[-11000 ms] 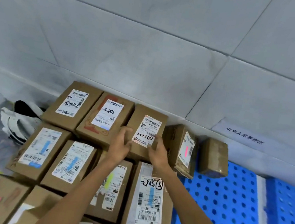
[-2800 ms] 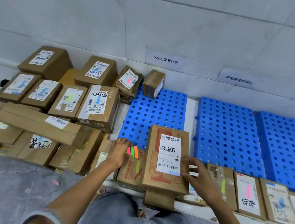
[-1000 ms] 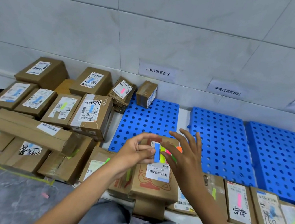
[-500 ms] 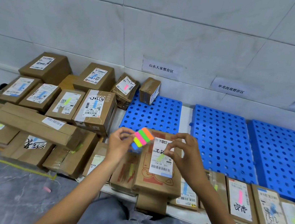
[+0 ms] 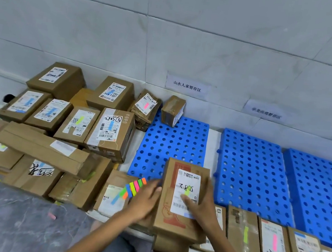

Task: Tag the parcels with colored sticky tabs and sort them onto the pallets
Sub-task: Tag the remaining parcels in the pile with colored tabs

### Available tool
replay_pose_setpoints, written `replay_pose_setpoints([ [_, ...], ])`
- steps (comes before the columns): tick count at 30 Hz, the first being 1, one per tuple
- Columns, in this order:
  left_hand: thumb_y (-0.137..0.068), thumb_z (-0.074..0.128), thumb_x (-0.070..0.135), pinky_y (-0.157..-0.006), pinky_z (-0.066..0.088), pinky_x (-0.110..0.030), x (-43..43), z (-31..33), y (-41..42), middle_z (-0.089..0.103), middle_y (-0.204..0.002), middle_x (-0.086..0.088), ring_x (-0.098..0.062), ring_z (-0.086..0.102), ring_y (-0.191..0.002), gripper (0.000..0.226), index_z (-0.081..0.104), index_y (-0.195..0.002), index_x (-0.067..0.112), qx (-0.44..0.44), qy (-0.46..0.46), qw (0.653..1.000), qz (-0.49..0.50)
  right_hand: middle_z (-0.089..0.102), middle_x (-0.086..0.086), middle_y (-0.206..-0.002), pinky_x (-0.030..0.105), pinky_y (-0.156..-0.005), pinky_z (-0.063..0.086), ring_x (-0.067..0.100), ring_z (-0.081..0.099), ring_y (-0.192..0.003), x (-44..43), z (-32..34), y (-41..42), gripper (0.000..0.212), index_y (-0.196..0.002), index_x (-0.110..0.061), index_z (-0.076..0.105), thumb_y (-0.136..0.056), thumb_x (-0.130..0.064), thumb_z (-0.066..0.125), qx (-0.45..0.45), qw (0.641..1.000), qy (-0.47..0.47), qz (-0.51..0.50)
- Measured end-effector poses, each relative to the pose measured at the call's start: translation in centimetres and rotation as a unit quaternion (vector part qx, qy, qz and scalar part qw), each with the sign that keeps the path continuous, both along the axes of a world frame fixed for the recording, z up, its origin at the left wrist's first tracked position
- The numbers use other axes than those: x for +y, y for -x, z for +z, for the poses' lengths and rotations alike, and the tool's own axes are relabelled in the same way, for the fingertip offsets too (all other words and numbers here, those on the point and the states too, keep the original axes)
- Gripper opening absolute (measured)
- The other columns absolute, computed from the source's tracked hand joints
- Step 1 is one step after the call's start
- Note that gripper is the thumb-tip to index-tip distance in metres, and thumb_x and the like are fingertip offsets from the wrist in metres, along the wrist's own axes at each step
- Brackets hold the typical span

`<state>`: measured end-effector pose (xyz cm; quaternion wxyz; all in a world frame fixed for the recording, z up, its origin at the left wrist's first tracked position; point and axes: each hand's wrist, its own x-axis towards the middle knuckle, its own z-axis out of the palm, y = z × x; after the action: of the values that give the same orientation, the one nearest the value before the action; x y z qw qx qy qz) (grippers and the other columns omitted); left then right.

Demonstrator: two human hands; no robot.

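**A:** Where is the parcel [image 5: 178, 213] sitting?

**B:** It's lying on other boxes [image 5: 171, 248] at the near edge, just before the left pallet [image 5: 169, 143]. A green tab [image 5: 187, 192] is sitting on its label [image 5: 185, 178].

**A:** What are the hands doing?

**B:** The right grip [image 5: 200, 207] is lying open, with flat fingers pressing on the label below the tab. The left grip [image 5: 144, 198] is pinching the pad [image 5: 134, 187] beside the parcel.

**A:** Any advice?

**B:** I'd be rubbing along the tab's whole length so no end is lifting, while steering clear of the barcode.
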<state>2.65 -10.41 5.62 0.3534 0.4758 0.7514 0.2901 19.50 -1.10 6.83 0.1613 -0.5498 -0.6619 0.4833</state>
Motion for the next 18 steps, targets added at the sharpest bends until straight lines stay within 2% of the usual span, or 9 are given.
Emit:
replay_pose_setpoints([
  [2, -0.097, 0.039, 0.039, -0.084, 0.051, -0.016, 0.4, 1.7, -1.5, 0.056, -0.123, 0.014, 0.005, 0.06, -0.101, 0.027, 0.042, -0.123, 0.043, -0.12, -0.033, 0.992, -0.012, 0.061, 0.007, -0.12, 0.038, -0.078, 0.058, 0.011, 0.066, -0.09, 0.4, 1.0, 0.0, 0.084, -0.12, -0.057, 0.012, -0.077, -0.019, 0.074, 0.032, 0.999, 0.024, 0.013],
  [5, -0.092, 0.048, 0.045, -0.095, 0.051, -0.036, 2.2, 3.5, 1.4, 0.055, -0.13, 0.015, -0.004, 0.056, -0.115, 0.035, 0.04, -0.127, 0.05, -0.187, -0.095, 0.977, 0.044, 0.057, -0.008, -0.12, 0.013, -0.069, 0.051, -0.004, 0.061, -0.088, 2.5, 4.6, 2.0, 0.096, -0.136, -0.049, -0.001, -0.082, -0.013, 0.069, 0.084, 0.995, 0.024, 0.049],
  [7, -0.088, 0.052, 0.051, -0.1, 0.046, -0.041, 3.9, 6.0, 4.9, 0.051, -0.134, 0.016, -0.006, 0.051, -0.122, 0.049, 0.038, -0.135, 0.045, -0.192, -0.13, 0.969, 0.079, 0.045, -0.03, -0.122, 0.012, -0.081, 0.046, -0.021, 0.054, -0.091, 4.3, 7.6, 4.7, 0.098, -0.146, -0.039, -0.004, -0.084, -0.008, 0.066, 0.122, 0.99, 0.0, 0.077],
  [9, -0.089, 0.053, 0.048, -0.099, 0.047, -0.038, 5.2, 8.9, 9.2, 0.055, -0.13, 0.015, -0.008, 0.054, -0.119, 0.05, 0.037, -0.136, 0.042, -0.203, -0.176, 0.956, 0.115, 0.031, -0.04, -0.129, 0.021, -0.095, 0.045, -0.024, 0.045, -0.108, 6.0, 10.4, 8.5, 0.099, -0.146, -0.042, -0.004, -0.084, -0.004, 0.064, 0.163, 0.98, -0.011, 0.112],
  [11, -0.094, 0.051, 0.034, -0.094, 0.05, -0.028, 6.1, 11.5, 14.3, 0.058, -0.127, 0.01, -0.007, 0.058, -0.113, 0.046, 0.038, -0.138, 0.034, -0.219, -0.226, 0.937, 0.152, 0.026, -0.042, -0.135, 0.02, -0.093, 0.048, -0.013, 0.04, -0.123, 7.3, 12.6, 13.1, 0.097, -0.145, -0.047, -0.002, -0.085, -0.006, 0.063, 0.202, 0.965, -0.017, 0.165],
  [13, -0.09, 0.051, 0.038, -0.087, 0.052, -0.025, 6.3, 13.9, 19.5, 0.062, -0.122, 0.007, -0.008, 0.062, -0.108, 0.05, 0.04, -0.138, 0.029, -0.211, -0.258, 0.926, 0.178, 0.027, -0.045, -0.131, 0.013, -0.089, 0.047, -0.014, 0.039, -0.123, 8.1, 14.0, 18.4, 0.093, -0.146, -0.041, -0.001, -0.086, -0.008, 0.061, 0.23, 0.951, -0.024, 0.205],
  [14, -0.088, 0.051, 0.043, -0.083, 0.053, -0.022, 6.3, 14.8, 22.6, 0.063, -0.119, 0.008, -0.006, 0.064, -0.104, 0.052, 0.041, -0.136, 0.029, -0.201, -0.265, 0.924, 0.187, 0.027, -0.042, -0.133, 0.013, -0.091, 0.046, -0.015, 0.039, -0.123, 8.3, 14.6, 21.8, 0.092, -0.147, -0.037, -0.001, -0.086, -0.008, 0.061, 0.241, 0.945, -0.035, 0.217],
  [16, -0.092, 0.049, 0.038, -0.074, 0.052, -0.014, 6.5, 15.4, 28.2, 0.063, -0.109, 0.015, 0.007, 0.064, -0.091, 0.038, 0.044, -0.129, 0.032, -0.179, -0.266, 0.925, 0.205, 0.024, -0.026, -0.146, 0.02, -0.101, 0.042, -0.011, 0.036, -0.128, 8.4, 14.9, 28.2, 0.091, -0.148, -0.03, -0.001, -0.086, -0.007, 0.062, 0.254, 0.94, -0.054, 0.223],
  [18, -0.097, 0.045, 0.035, -0.082, 0.054, -0.022, 6.8, 15.6, 34.5, 0.064, -0.113, 0.011, 0.002, 0.064, -0.095, 0.036, 0.045, -0.133, 0.03, -0.138, -0.253, 0.932, 0.221, 0.019, -0.007, -0.155, 0.032, -0.11, 0.036, 0.0, 0.03, -0.136, 8.7, 14.2, 35.1, 0.088, -0.149, -0.026, 0.003, -0.085, -0.01, 0.062, 0.261, 0.937, -0.064, 0.222],
])
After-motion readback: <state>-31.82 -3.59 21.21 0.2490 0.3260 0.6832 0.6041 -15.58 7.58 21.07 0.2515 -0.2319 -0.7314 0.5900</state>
